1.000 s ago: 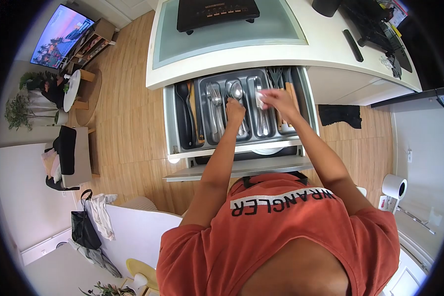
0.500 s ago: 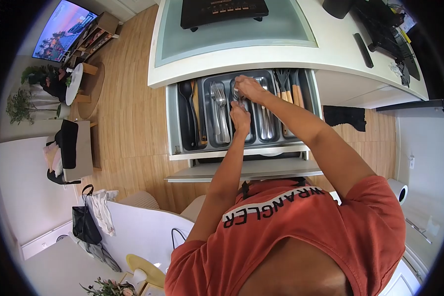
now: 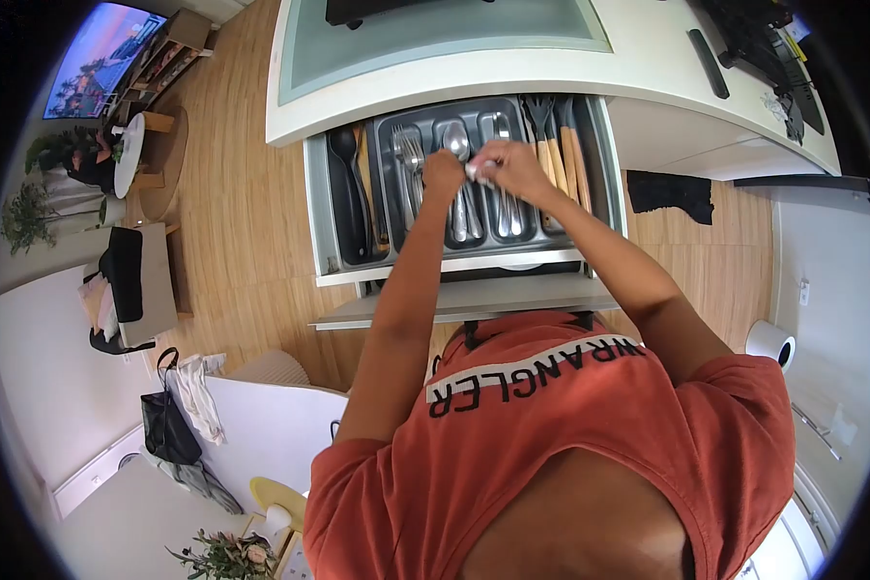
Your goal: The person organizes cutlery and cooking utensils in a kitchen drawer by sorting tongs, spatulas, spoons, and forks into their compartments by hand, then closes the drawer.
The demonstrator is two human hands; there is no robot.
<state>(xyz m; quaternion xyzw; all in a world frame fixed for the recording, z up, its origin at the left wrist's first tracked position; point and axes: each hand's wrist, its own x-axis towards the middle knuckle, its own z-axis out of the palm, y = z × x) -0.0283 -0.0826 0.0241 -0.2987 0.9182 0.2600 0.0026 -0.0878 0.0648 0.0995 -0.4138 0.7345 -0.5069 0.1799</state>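
Note:
My left hand [image 3: 444,174] is closed over the drawer's cutlery tray [image 3: 384,193], beside the spoons [image 3: 456,140]; what its fingers hold is hidden. Just right of it, my right hand [image 3: 514,171] pinches something small and whitish, too blurred to name, above the knives [image 3: 508,215]. Forks [image 3: 411,155] lie in the compartment to the left. Black utensils [image 3: 350,184] and a wooden one occupy the drawer's left side. Wooden-handled utensils [image 3: 572,159] lie at the right.
The open drawer [image 3: 425,267] sits under a white counter [image 3: 435,77] with a glass panel. A second drawer front [image 3: 454,298] juts out below it. A black mat [image 3: 669,196] lies on the wooden floor at the right. A television [image 3: 97,63] stands far left.
My right hand has moved back from the spoon compartment toward the knives, with its fingers pinched. My left hand has shifted slightly left. The view has shifted, so the drawer appears higher.

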